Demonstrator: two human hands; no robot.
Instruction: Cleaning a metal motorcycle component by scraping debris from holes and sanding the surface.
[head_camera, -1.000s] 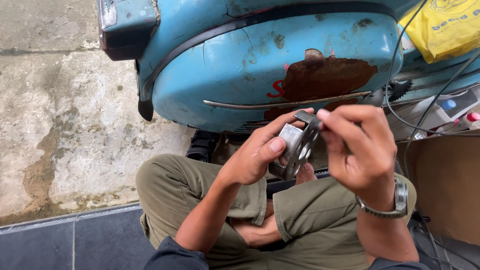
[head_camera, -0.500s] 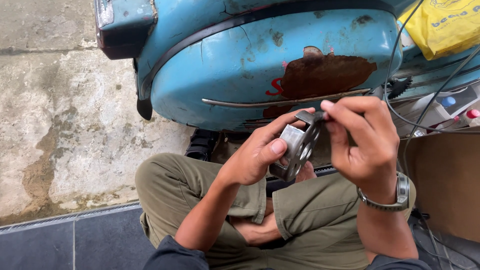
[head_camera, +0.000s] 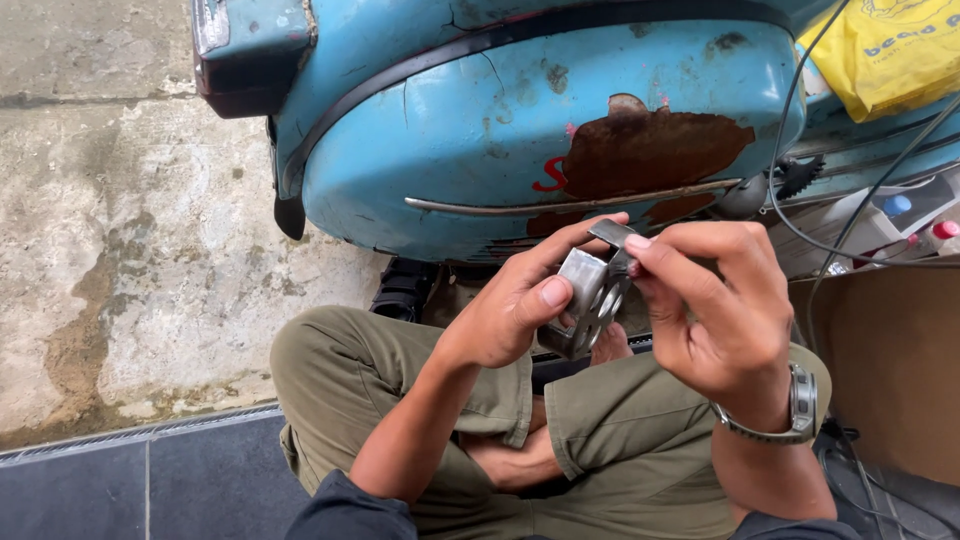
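Yellow plastic bag (head_camera: 893, 50) with dark print lies at the upper right on the blue scooter (head_camera: 520, 130), by its rust patch (head_camera: 650, 150). Our left hand (head_camera: 510, 310) grips a grey metal part (head_camera: 585, 300) with round holes above our lap; our right hand (head_camera: 715, 310) pinches its top edge.

Ahead of me I see a blue scooter body (head_camera: 480, 130) with a rusty brown patch (head_camera: 650, 150) on its side panel. A yellow bag (head_camera: 890, 50) lies at upper right, black cables (head_camera: 850, 230) trail below it, and stained concrete floor (head_camera: 120, 250) spreads left.
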